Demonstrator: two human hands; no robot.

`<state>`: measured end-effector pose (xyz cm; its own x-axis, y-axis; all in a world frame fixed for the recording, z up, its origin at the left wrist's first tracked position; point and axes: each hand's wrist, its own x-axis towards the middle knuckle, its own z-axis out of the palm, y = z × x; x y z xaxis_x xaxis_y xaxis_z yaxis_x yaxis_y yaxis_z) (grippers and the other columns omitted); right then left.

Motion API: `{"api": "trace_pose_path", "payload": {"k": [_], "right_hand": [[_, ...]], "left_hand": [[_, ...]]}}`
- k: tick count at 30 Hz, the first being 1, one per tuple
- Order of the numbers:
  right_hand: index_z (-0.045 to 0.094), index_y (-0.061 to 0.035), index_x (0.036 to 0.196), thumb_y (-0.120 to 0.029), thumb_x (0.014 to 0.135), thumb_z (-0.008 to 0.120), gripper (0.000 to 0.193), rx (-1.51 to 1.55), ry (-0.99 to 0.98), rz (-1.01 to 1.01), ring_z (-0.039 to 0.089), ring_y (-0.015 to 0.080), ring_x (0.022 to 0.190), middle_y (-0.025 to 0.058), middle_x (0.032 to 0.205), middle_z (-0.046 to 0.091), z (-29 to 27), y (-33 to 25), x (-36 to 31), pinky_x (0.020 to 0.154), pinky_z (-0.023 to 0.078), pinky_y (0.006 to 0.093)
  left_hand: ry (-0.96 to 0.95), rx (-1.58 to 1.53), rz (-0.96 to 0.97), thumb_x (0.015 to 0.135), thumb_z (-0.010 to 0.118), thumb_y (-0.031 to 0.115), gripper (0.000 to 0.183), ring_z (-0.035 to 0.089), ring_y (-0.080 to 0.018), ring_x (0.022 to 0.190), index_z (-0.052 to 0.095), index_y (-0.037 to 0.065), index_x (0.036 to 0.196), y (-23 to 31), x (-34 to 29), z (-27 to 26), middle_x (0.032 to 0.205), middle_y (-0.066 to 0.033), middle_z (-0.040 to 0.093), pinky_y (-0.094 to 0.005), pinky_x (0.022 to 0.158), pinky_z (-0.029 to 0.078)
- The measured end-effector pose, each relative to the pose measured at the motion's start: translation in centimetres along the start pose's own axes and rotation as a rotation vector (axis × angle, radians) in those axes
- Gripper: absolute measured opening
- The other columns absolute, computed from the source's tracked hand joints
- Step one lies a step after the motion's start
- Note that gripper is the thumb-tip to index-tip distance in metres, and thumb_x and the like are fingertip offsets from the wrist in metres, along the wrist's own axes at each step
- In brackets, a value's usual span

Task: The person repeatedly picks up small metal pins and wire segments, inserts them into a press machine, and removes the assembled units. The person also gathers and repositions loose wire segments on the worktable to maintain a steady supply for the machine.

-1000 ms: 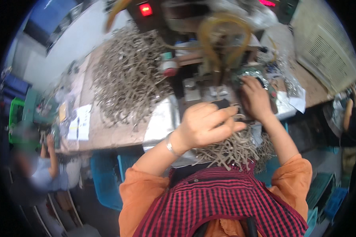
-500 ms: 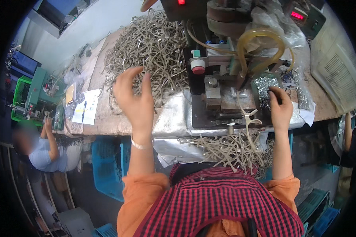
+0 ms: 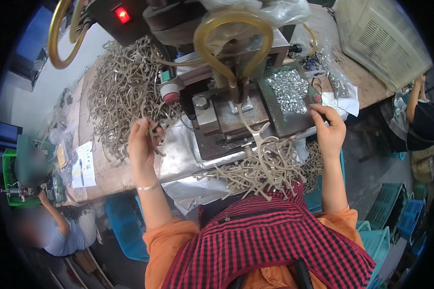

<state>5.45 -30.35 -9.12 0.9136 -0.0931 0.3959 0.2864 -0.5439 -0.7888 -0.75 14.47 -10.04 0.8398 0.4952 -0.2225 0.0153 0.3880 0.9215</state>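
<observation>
My left hand (image 3: 142, 144) is at the near edge of a large pile of forked metal pieces (image 3: 123, 86), its fingers closed round one of them. My right hand (image 3: 330, 130) is raised beside a dark tray holding small shiny metal parts (image 3: 288, 89). Its thumb and forefinger pinch together near a red button (image 3: 317, 98); whatever is between them is too small to make out. Between my hands stands a press (image 3: 222, 115). One forked metal piece (image 3: 259, 135) lies with its stem end in the press fixture and its fork toward me.
More forked pieces (image 3: 270, 168) lie heaped at the table's front edge above my lap. Yellow hose (image 3: 234, 17) loops over the press. A pale plastic crate (image 3: 381, 43) stands at the right. Blue baskets (image 3: 125, 226) sit below the table. Another person (image 3: 65, 236) works at the left.
My left hand has lowered to the pile and closed. My right hand has moved off the small shiny parts toward the tray's right edge. The whole view has shifted and turned.
</observation>
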Motion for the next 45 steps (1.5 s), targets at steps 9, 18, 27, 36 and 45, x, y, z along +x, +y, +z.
{"api": "trace_pose_path", "payload": {"k": [9, 18, 27, 36, 45], "right_hand": [[0.065, 0.0041, 0.114, -0.001, 0.084, 0.073, 0.032, 0.611, -0.368, -0.042, 0.068, 0.0142, 0.093, 0.0082, 0.098, 0.073, 7.2, -9.4, 4.6, 0.086, 0.053, 0.029], [0.049, 0.0069, 0.136, 0.004, 0.083, 0.074, 0.058, 0.834, -0.4, 0.1, 0.064, 0.0099, 0.091, 0.0058, 0.099, 0.068, 7.7, -11.4, 3.2, 0.086, 0.05, 0.023], [0.06, 0.0003, 0.13, -0.004, 0.089, 0.067, 0.042, 0.681, -0.356, -0.063, 0.067, 0.0187, 0.111, 0.0114, 0.115, 0.071, 5.9, -12.0, 1.9, 0.098, 0.05, 0.0304], [0.076, -0.0098, 0.099, -0.015, 0.077, 0.079, 0.022, -0.445, -0.002, -0.282, 0.055, 0.0377, 0.127, 0.0196, 0.124, 0.066, 6.1, 2.6, 3.3, 0.105, 0.046, 0.0456], [0.071, -0.01, 0.097, -0.012, 0.074, 0.076, 0.023, -0.564, -0.055, -0.464, 0.061, 0.0335, 0.103, 0.0123, 0.101, 0.063, 11.2, 0.4, 7.2, 0.081, 0.054, 0.0458]], "left_hand": [[-0.088, -0.037, -0.146, 0.108, 0.05, 0.029, 0.024, 0.045, -0.0108, 0.054, 0.06, 0.008, 0.108, -2.8, -1.2, 2.0, 0.077, 0.0, 0.052, -0.0238, 0.047, 0.033], [-0.448, -0.097, 0.967, 0.101, 0.058, 0.002, 0.013, 0.068, -0.0242, 0.096, 0.054, 0.003, 0.113, 6.3, -9.3, 11.5, 0.102, -0.0133, 0.065, -0.0427, 0.084, 0.062], [-0.626, 0.204, 1.258, 0.097, 0.056, -0.005, 0.012, 0.074, -0.0327, 0.088, 0.058, 0.002, 0.107, 4.5, -7.8, 14.1, 0.096, -0.0202, 0.072, -0.0489, 0.077, 0.066], [-0.794, 0.852, 1.546, 0.065, 0.075, -0.001, 0.029, 0.055, -0.0145, 0.054, 0.071, 0.007, 0.092, 2.6, -9.0, 16.1, 0.102, -0.0076, 0.076, -0.0268, 0.048, 0.043], [-0.803, 0.881, 1.462, 0.068, 0.075, -0.001, 0.029, 0.06, -0.0169, 0.062, 0.072, 0.006, 0.096, 2.8, -9.6, 15.8, 0.107, -0.0089, 0.075, -0.0286, 0.054, 0.046]]}}
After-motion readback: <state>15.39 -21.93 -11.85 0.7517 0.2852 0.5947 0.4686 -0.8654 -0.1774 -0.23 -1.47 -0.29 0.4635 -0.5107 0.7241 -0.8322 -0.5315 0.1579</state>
